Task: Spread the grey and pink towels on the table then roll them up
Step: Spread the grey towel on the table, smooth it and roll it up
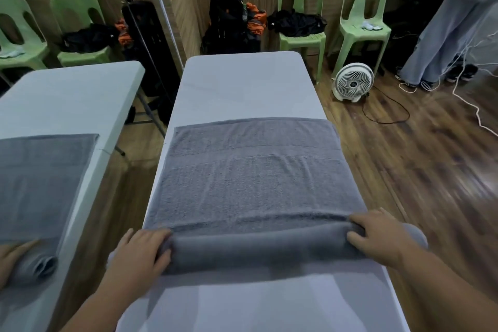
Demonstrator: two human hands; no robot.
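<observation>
Left hand [140, 250], right hand [377, 234]: fingers curled round the plump-rolled grey towel [256, 183] (terry, seemingly)

Two bare hands and bare forearms, seen from the person's own head.

The left hand [140, 253] and the right hand [377, 234] are both uncovered, and the bare skin runs on from the fingers over the wrists and along the left forearm [99, 307] and the right forearm [442, 283] as far as the picture's bottom and right edges. The fingers look short, with rounded tips; the nails are too blurred to make out. The wide lens makes both forearms look broader toward the edges. At the far left a mirror [67, 83] repeats part of one hand, bare there too.
</observation>
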